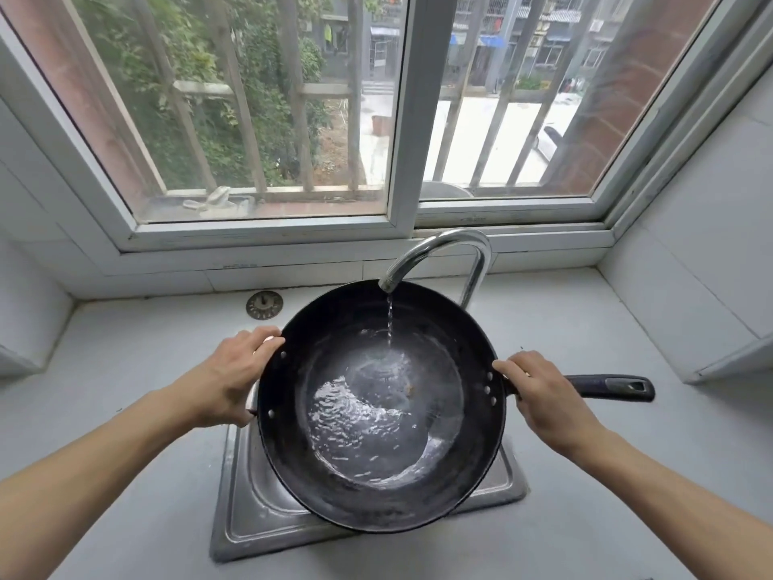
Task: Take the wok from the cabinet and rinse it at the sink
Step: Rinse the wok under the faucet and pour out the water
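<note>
Wok point(380, 412) sits over the sink point(251, 508), under the faucet point(439, 253), water pooling inside. Left hand point(228, 378) grips the side ear, right hand point(543, 395) grasps the long handle's base; handle runs out rightward, so tipping looks like a two-hand job.

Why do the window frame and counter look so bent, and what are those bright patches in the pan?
Head view: the wide-angle lens bows the window frame and counter edges; daylight from the window glints off the rippling water in the wok, held by the left hand and right hand under the faucet.
</note>
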Tool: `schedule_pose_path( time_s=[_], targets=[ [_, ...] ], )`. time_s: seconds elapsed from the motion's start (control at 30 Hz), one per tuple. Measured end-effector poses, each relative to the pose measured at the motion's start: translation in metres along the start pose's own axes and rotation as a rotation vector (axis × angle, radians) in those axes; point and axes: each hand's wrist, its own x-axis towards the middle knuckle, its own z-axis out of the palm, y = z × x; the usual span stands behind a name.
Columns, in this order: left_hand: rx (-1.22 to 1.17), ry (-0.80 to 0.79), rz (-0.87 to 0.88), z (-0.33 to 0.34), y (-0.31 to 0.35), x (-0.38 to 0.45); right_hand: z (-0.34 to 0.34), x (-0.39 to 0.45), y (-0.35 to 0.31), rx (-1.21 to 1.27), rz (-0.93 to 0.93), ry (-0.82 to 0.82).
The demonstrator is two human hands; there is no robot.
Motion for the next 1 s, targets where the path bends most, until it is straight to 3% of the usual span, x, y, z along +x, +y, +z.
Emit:
schedule_pose_path(
  time_s=[0.6,1.0],
  targets=[
    [0.048,-0.124,-0.310,-0.040,-0.020,-0.117,0.061,0.077,-0.061,0.203,-0.189,-0.022],
    [0.011,-0.131,-0.420,-0.047,-0.008,-0.122,0.071,0.105,-0.060,0.265,-0.173,-0.045]
  ],
)
